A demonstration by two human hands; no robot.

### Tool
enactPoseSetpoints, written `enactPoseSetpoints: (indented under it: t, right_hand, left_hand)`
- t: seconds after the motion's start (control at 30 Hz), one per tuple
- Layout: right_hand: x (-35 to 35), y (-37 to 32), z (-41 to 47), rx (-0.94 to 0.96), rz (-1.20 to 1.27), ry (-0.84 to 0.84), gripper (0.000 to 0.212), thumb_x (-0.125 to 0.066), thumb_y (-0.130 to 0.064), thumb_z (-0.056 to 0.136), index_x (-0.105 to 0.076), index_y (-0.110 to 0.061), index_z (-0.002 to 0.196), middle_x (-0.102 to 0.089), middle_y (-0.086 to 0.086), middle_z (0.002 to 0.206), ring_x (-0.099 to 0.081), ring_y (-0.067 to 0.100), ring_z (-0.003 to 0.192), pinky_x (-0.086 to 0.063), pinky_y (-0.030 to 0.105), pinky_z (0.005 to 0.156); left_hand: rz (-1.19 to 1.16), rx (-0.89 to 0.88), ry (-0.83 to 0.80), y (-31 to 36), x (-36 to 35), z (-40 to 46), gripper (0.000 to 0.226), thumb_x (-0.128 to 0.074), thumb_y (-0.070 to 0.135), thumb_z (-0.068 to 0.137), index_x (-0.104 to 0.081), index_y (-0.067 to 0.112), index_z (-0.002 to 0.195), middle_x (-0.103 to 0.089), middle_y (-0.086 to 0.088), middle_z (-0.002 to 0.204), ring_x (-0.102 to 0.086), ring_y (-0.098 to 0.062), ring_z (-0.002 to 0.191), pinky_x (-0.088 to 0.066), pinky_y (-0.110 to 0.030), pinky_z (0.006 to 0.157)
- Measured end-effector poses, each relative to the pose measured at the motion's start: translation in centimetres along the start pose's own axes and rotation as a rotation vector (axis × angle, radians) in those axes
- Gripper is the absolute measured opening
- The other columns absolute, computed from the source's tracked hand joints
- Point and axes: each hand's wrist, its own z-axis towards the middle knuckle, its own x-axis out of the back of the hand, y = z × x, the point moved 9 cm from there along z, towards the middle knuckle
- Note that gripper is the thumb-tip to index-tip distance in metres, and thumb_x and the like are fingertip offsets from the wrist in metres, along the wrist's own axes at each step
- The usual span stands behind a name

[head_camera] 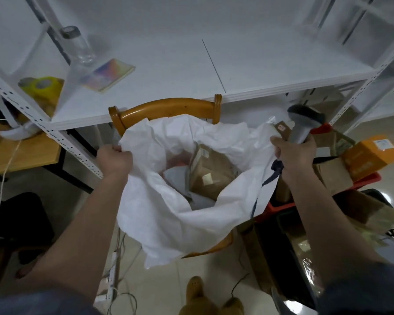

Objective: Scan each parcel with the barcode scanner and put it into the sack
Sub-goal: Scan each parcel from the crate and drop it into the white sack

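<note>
Both fists clench the white sack's rim: my left hand at its left edge, my right hand at the right, also gripping the barcode scanner. Stretched wide, the mouth gives room above the brown parcels inside; more wait in the red crate beside it.

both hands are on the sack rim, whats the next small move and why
Probably let go of the sack with the left hand and reach for a parcel in the red crate: the mouth is spread, parcels lie inside, and the right hand holds the scanner.
</note>
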Motion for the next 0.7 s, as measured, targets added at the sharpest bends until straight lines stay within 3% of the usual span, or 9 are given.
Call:
enactPoseSetpoints:
  t: [0.13,0.2,0.27,0.33,0.4,0.47,0.53,0.6,0.7]
  right_hand:
    - [0.9,2.8,-0.2,-0.083,-0.123,0.023,0.062,-0.08,-0.014,0.082,-0.048,-0.007,0.135,-0.064,0.019,0.114,-0.057,0.023,0.087,-0.052,0.039,0.08]
    - [2.0,6.2,-0.5,-0.205,-0.165,0.034,0.051,-0.079,-0.016,0.083,-0.051,-0.008,0.124,-0.062,0.02,0.11,-0.054,0.024,0.089,-0.048,0.038,0.078]
    - [3.0,8.5,-0.7,-0.265,-0.185,0.057,0.045,-0.079,-0.017,0.083,-0.048,-0.014,0.115,-0.063,0.023,0.112,-0.054,0.025,0.087,-0.046,0.035,0.075]
    - [4.2,9.7,-0.6,-0.285,-0.228,0.101,0.045,-0.079,-0.018,0.081,-0.051,-0.011,0.116,-0.064,0.026,0.119,-0.055,0.026,0.086,-0.048,0.036,0.074]
    - [5.0,9.9,-0.6,-0.299,-0.256,0.139,0.056,-0.08,-0.021,0.08,-0.054,-0.004,0.126,-0.064,0.024,0.121,-0.056,0.027,0.087,-0.05,0.036,0.075]
    - [5.5,9.5,-0.5,-0.281,-0.262,0.167,0.064,-0.08,-0.023,0.079,-0.051,-0.003,0.133,-0.064,0.021,0.123,-0.058,0.028,0.09,-0.05,0.036,0.076]
    - [6.0,9.0,-0.5,-0.251,-0.25,0.203,0.07,-0.08,-0.021,0.081,-0.045,-0.003,0.138,-0.06,0.017,0.129,-0.06,0.032,0.105,-0.05,0.037,0.081]
    - [6.6,8.7,-0.6,-0.238,-0.24,0.23,0.073,-0.079,-0.017,0.082,-0.04,-0.005,0.142,-0.055,0.015,0.133,-0.057,0.035,0.118,-0.05,0.04,0.09]
    - [7.8,9.0,-0.8,-0.257,-0.256,0.251,0.076,-0.077,-0.013,0.084,-0.036,-0.006,0.147,-0.051,0.017,0.138,-0.054,0.038,0.123,-0.049,0.044,0.095]
  left_hand:
    - [0.118,0.044,-0.095,-2.7,-1.4,-1.1,0.016,-0.055,-0.004,0.08,-0.052,0.004,0.066,-0.054,-0.01,0.073,-0.055,-0.031,0.079,-0.044,-0.035,0.069]
    - [0.162,0.096,-0.184,-5.3,-2.3,-2.4,0.007,-0.058,-0.004,0.08,-0.06,-0.009,0.084,-0.06,-0.02,0.082,-0.06,-0.037,0.088,-0.051,-0.041,0.076]
    - [0.184,0.154,-0.247,-6.9,-2.9,-3.4,0.022,-0.064,-0.003,0.079,-0.06,-0.013,0.098,-0.063,-0.028,0.099,-0.062,-0.041,0.097,-0.053,-0.045,0.084]
    - [0.237,0.19,-0.292,-7.1,-3.3,-3.9,0.037,-0.071,-0.001,0.077,-0.056,-0.013,0.109,-0.061,-0.028,0.109,-0.062,-0.041,0.102,-0.052,-0.04,0.081]
    - [0.315,0.199,-0.315,-6.4,-3.6,-4.0,0.063,-0.074,0.002,0.075,-0.042,-0.01,0.128,-0.053,-0.027,0.124,-0.055,-0.041,0.113,-0.051,-0.039,0.084]
    - [0.397,0.16,-0.307,-5.0,-3.9,-4.3,0.081,-0.076,0.004,0.074,-0.028,-0.002,0.139,-0.036,-0.026,0.139,-0.041,-0.042,0.127,-0.048,-0.047,0.097]
    - [0.514,0.01,-0.279,-2.6,-4.4,-4.9,0.089,-0.078,0.009,0.073,-0.023,0.007,0.142,-0.022,-0.022,0.145,-0.026,-0.042,0.134,-0.038,-0.049,0.106]
    - [0.62,-0.276,-0.265,0.6,-5.8,-6.1,0.082,-0.079,0.018,0.075,-0.031,0.015,0.141,-0.024,-0.016,0.146,-0.025,-0.039,0.134,-0.03,-0.048,0.108]
    - [0.685,-0.676,-0.528,2.7,-9.8,-9.1,0.054,-0.073,0.026,0.084,-0.051,0.02,0.133,-0.045,-0.006,0.141,-0.041,-0.029,0.129,-0.034,-0.04,0.104]
